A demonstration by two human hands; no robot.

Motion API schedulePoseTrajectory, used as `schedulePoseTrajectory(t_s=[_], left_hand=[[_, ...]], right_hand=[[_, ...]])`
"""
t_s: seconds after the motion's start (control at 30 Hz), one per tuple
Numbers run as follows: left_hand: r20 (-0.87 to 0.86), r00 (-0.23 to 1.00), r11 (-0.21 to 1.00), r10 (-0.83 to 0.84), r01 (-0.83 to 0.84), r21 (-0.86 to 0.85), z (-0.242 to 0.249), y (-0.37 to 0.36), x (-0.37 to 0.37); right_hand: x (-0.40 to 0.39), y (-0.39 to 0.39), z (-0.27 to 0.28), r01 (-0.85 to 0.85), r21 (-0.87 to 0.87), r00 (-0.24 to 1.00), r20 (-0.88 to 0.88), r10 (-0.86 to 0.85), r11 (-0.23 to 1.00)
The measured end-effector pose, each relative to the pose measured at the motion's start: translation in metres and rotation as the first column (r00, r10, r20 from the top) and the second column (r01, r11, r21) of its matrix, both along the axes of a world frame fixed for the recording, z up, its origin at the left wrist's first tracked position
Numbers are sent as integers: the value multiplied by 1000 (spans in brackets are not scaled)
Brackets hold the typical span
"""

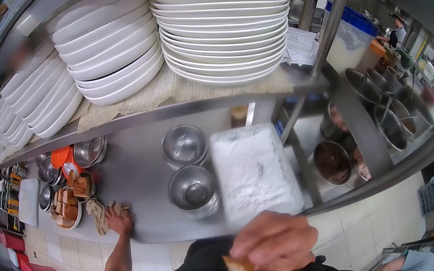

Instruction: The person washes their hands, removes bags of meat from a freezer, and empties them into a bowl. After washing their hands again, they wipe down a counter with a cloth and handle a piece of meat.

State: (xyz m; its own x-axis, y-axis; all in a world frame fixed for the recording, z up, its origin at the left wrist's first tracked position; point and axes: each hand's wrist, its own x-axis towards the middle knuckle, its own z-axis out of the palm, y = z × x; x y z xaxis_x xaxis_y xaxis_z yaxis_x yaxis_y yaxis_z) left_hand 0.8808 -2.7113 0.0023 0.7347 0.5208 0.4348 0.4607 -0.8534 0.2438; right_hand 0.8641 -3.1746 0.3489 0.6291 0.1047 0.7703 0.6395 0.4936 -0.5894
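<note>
Right hand (274, 245) pinches browned morsel (238, 267), pale side toward torso (180, 270), long axis unclear.

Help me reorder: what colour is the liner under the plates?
Beige liner, clearest in the head view.

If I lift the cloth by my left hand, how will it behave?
The cloth will probably be floppy, since it lies bunched in loose, soft-looking folds by your left hand. It's likely light for its size, as the fabric looks fairly thin. Rolling seems unlikely, given its irregular, crumpled shape.
</note>
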Motion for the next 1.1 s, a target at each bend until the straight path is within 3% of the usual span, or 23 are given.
schedulePoseTrajectory(t_s=[0.13,0.23,0.3,0.37,0.5,0.63,0.7,0.73,0.8,0.83,0.9,1.1], left_hand=[[15,1000,999,-14,13,31,-8,5,0],[34,999,997,-35,33,67,-17,12,-1],[25,999,996,-27,25,83,-23,16,-1],[-10,1000,998,11,-10,63,-15,10,-1],[-19,1000,1000,16,-15,14,-10,7,0],[-17,1000,1000,12,-12,1,-16,11,1],[-18,1000,999,23,-22,25,-20,14,1],[-22,999,999,28,-27,38,-20,14,1],[-24,1000,999,15,-13,50,-17,12,-1],[-25,1000,998,8,-6,55,-15,10,-1],[-53,999,999,13,-12,30,-8,6,0],[-93,995,998,47,-43,35,-19,13,0]], right_hand=[[-5,3,20,-4,105,988,154,-13,995],[5,-2,20,-71,91,927,373,32,993],[3,13,30,82,198,905,395,-156,977],[0,15,37,143,224,881,415,-227,964],[-4,0,42,80,152,863,483,-144,985],[-23,-2,58,40,167,915,390,-103,985],[-24,12,61,35,379,903,385,-192,925],[-20,34,62,31,564,881,375,-289,825],[-22,31,63,-8,584,881,389,-271,812],[-26,9,65,-39,427,900,408,-153,903],[-29,-7,66,-75,244,907,420,-35,967],[-22,-19,68,-135,211,822,569,-9,968]])
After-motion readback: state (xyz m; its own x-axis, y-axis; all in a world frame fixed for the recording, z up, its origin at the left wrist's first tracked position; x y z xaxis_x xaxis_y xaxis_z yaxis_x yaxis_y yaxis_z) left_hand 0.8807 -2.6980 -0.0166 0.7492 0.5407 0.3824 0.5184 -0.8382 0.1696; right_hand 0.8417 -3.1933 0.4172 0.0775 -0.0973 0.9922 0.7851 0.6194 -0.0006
